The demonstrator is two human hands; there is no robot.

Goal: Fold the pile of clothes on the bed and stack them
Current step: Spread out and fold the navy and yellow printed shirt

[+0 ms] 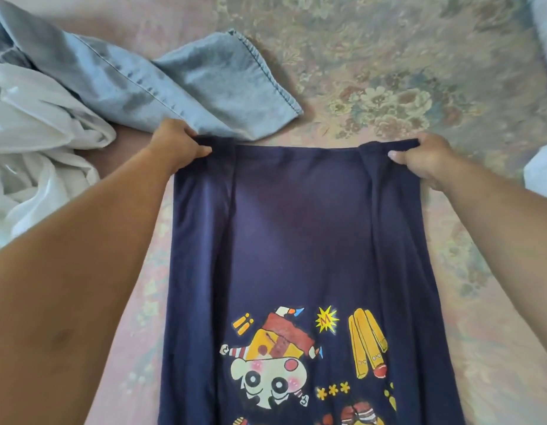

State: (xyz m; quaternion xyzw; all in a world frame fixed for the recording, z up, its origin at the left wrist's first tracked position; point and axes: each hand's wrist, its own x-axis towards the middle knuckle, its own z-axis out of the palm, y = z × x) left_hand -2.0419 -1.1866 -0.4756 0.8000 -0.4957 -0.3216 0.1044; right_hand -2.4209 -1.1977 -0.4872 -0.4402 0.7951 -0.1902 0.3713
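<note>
A navy blue T-shirt (300,228) with a cartoon print lies lengthwise on the bed, its two long sides folded inward. My left hand (177,145) grips the far left corner of its far edge. My right hand (422,159) pinches the far right corner. The printed end of the shirt runs out of the bottom of the frame. A pair of light blue jeans (161,81) lies crumpled beyond my left hand. A white garment (36,139) is bunched at the left.
The bed has a pale pink floral cover (389,75), bare across the far middle and right. Something white (542,176) shows at the right edge, and another white thing (545,23) at the top right corner.
</note>
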